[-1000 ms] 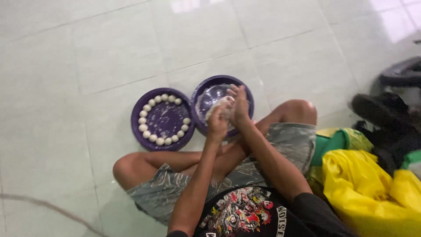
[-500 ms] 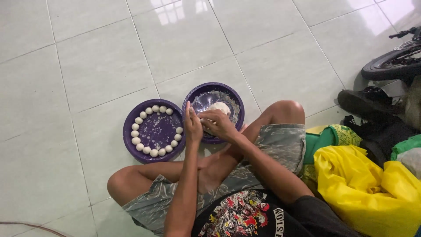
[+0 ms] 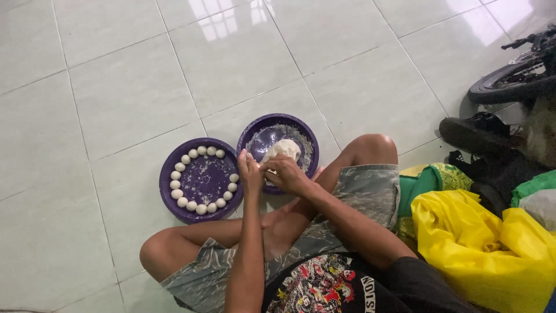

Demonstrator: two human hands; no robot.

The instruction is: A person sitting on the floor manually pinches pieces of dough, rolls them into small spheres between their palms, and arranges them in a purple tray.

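At the frame's centre your purple bowl [image 3: 253, 134] holds a dough lump [image 3: 282, 149], left of it sits the purple tray [image 3: 202, 180] ringed with dough balls [image 3: 175, 184], and your left hand [image 3: 251, 173] and right hand [image 3: 288, 174] press together, fingers curled around something too small to make out.

You sit on glossy, smooth ceramic floor tiles [image 3: 127, 98] that mirror the window light. The purple bowl [image 3: 304, 130] looks like smooth plastic, its inner wall dulled by a floury film. The dough lump [image 3: 282, 149] inside that bowl is matt, soft and slightly rough. Left of the bowl, the purple plate [image 3: 168, 200] is the same shiny plastic, and the dough balls [image 3: 202, 150] ringing it are smooth and matt. Right of the bowl, your shorts [image 3: 370, 191] are faded woven cloth, and the yellow bag [image 3: 463, 243] is slick, crinkled plastic.
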